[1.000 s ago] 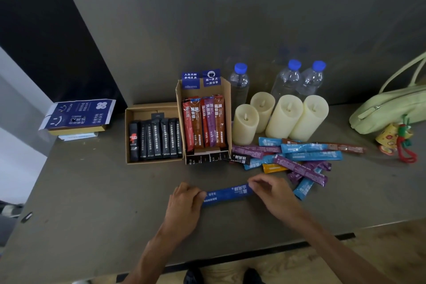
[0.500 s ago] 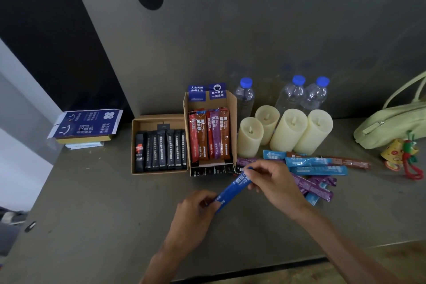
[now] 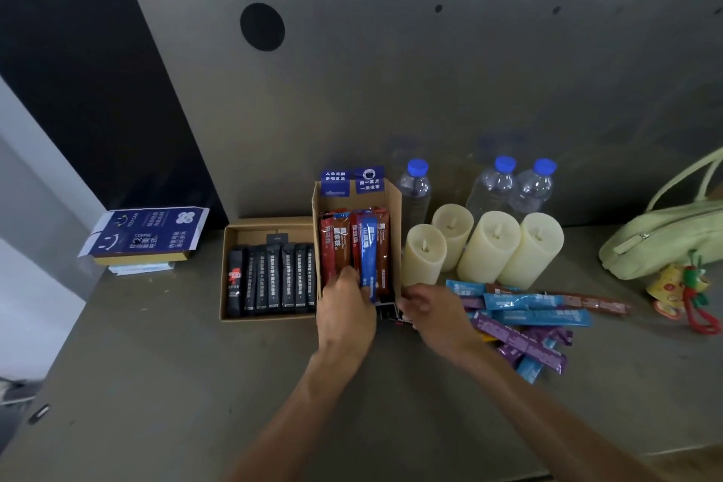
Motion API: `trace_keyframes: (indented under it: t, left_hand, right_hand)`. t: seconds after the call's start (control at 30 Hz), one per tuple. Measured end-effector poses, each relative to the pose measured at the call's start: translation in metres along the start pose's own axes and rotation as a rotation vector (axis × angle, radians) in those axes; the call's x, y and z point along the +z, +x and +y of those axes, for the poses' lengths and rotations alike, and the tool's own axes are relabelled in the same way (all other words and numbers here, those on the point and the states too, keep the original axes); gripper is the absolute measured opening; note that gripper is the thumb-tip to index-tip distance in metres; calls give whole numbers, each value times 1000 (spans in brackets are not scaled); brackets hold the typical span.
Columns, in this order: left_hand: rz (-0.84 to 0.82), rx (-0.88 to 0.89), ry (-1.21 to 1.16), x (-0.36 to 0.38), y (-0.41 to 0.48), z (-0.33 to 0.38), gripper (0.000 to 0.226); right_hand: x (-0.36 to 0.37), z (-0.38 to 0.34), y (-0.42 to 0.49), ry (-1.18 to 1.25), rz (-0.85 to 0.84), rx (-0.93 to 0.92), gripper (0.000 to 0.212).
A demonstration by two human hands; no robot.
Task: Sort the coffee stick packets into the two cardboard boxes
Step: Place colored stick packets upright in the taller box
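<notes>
The left grip [image 3: 344,309] seems to pinch the low end of a blue packet [image 3: 368,246] with curled fingers. The packet stands in the tall box [image 3: 395,215], right above that grip. I think it holds the low end so it can push the packet down next to the others. The right grip [image 3: 430,307] is just beside the left grip, at the front corner of the same box. It is blurry, so I cannot tell if it is spread or pinching anything. Maybe it is there to stop the box from sliding. The tall box has red and brown packets standing side by side, with the blue one between them. Just left of the left grip is the flat box [image 3: 258,235], with black packets [image 3: 274,278] in a neat row. Right of the right grip, a loose pile [image 3: 524,319] of blue, purple and brown packets lies on the table [image 3: 156,383], not sorted yet.
</notes>
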State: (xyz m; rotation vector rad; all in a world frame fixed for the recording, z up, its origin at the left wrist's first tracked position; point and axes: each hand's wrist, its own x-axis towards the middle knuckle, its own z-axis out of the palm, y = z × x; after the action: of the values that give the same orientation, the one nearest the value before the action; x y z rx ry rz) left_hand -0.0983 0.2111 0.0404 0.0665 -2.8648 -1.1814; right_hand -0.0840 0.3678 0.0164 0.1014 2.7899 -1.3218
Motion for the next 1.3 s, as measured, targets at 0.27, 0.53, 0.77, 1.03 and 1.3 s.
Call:
trace_keyframes:
  t: [0.27, 0.53, 0.77, 1.03, 1.3]
  left_hand:
    - [-1, -21, 100, 23, 26, -5, 23]
    - [-16, 198, 230, 26, 23, -21, 54]
    - [-45, 316, 452, 29, 24, -29, 85]
    - [-51, 328, 561, 30, 27, -21, 90]
    - [-92, 320, 389, 23, 21, -25, 88]
  right_hand:
    - [3, 4, 6, -37, -6, -32, 25]
    - [-3, 6, 8, -44, -68, -41, 11]
    - [-3, 7, 8, -24, -73, -32, 15]
    - [-4, 6, 5, -35, -64, -46, 11]
    - [-6, 11, -1, 13, -54, -32, 9]
